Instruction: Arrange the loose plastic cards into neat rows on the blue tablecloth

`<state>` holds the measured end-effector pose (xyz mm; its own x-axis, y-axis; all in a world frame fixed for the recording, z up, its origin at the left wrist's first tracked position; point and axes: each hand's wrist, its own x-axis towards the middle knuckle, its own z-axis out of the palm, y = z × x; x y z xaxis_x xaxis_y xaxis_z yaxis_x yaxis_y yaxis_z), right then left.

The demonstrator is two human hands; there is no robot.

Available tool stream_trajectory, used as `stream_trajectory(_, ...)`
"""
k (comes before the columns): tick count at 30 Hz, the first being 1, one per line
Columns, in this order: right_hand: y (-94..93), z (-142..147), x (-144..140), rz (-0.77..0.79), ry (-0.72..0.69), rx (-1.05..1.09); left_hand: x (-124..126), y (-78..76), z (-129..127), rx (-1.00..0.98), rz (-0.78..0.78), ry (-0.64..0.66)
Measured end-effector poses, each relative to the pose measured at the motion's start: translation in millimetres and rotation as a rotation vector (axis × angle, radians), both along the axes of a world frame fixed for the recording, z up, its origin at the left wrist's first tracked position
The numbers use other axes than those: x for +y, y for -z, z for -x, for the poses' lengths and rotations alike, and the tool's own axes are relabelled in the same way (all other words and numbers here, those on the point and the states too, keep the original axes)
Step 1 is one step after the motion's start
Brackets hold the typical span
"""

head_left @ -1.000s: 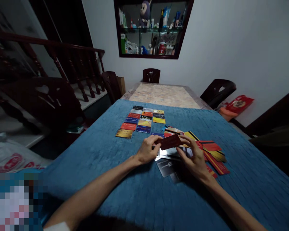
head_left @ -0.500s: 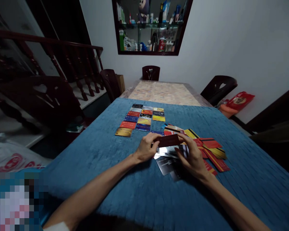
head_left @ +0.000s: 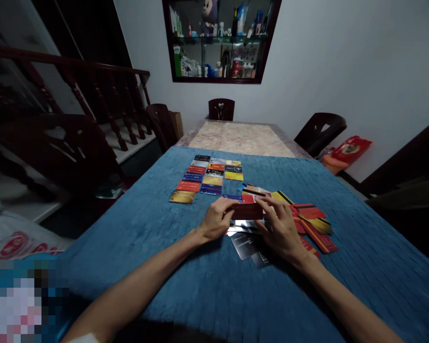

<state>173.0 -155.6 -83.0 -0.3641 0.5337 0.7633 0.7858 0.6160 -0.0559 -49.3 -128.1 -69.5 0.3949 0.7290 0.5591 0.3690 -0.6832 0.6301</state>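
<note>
The person at the blue-covered table (head_left: pixel 186 286) holds one dark red card (head_left: pixel 247 211) between both hands. The left hand (head_left: pixel 217 220) pinches its left short end, thumb on top and fingers tucked under; the right hand (head_left: pixel 279 229) closes on the right end, fingertips curled over the upper edge. The card's long axis runs left to right across the person's front, nearly level, and its broad face tilts up toward the holder. It hangs just above the cloth rather than lying on it.

Directly beneath the grip lies a loose heap of cards (head_left: pixel 300 224), overlapping at all angles: red ones with dark stripes and a few yellow ones fan out to the right of the right hand, while two dark grey cards (head_left: pixel 248 245) poke out on the near side, below the held card. The heap is too jumbled for an exact count; it looks like well over a dozen.

Beyond the grip and a little to the left, a tidy grid of cards (head_left: pixel 207 177) sits face up in three columns. The left column has about five, ending with a gold card (head_left: pixel 182 196) nearest the left hand; the other two are shorter, roughly four and three, so around twelve in all.

Farther off, three dark chairs (head_left: pixel 221 109) stand around the bare far end of the table, under a wall cabinet (head_left: pixel 219 40).
</note>
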Motion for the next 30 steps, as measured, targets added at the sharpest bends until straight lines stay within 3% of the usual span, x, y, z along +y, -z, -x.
stream_trajectory(9, -1.6, -1.2, 1.3, -0.061, 0.051, -0.078, -0.6, -0.1, 2.9, 0.049, -0.027, 0.003)
stream_trajectory(15, -1.4, -2.2, 1.8, -0.065, 0.064, -0.056, -2.6, -1.9, 9.3, 0.224, -0.130, 0.002)
stream_trajectory(26, -3.6, 0.1, 2.3, -0.003, -0.008, -0.051, 4.9, -6.1, 25.4, 0.445, -0.360, 0.050)
stream_trajectory(30, -5.7, 1.7, 9.7, 0.031, -0.034, -0.060, 7.9, -10.9, 32.2, 0.489, -0.373, 0.032)
